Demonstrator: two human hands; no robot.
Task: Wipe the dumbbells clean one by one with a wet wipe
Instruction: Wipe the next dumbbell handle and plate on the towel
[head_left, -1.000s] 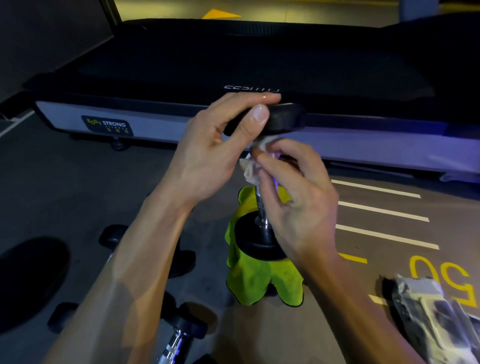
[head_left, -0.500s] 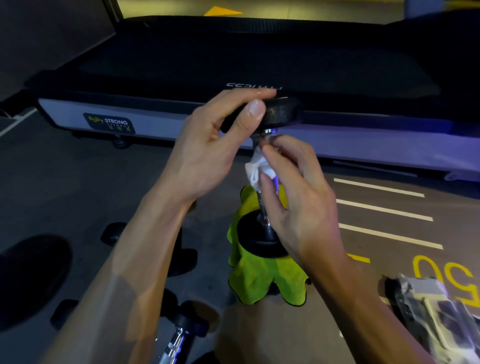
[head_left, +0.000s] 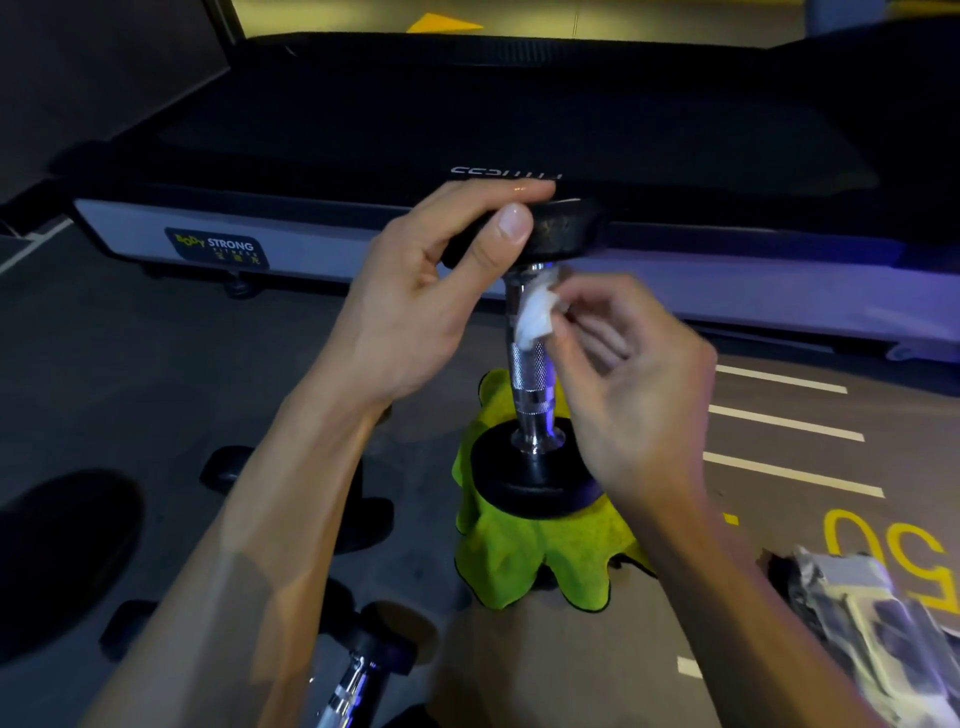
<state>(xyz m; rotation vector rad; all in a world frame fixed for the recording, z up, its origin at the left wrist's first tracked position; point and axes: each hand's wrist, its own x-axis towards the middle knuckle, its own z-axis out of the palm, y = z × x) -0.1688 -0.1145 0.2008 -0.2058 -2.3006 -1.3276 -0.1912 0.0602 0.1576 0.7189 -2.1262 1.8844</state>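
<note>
A dumbbell (head_left: 530, 384) with black round heads and a chrome knurled handle stands upright, its lower head resting on a yellow-green cloth (head_left: 524, 561). My left hand (head_left: 415, 301) grips the upper head from the left, thumb on its rim. My right hand (head_left: 634, 374) pinches a crumpled white wet wipe (head_left: 535, 317) against the top of the handle, just under the upper head.
Other dumbbells lie on the dark floor at lower left, one (head_left: 358, 670) with a chrome handle near my left forearm. A treadmill deck (head_left: 467, 130) spans the back. A wipe packet (head_left: 878, 618) lies at lower right, by white and yellow floor markings.
My right hand has drawn back from around the handle, baring the chrome shaft. The wipe now sits higher, near the upper head, held by the fingertips. The left hand keeps its grip.
</note>
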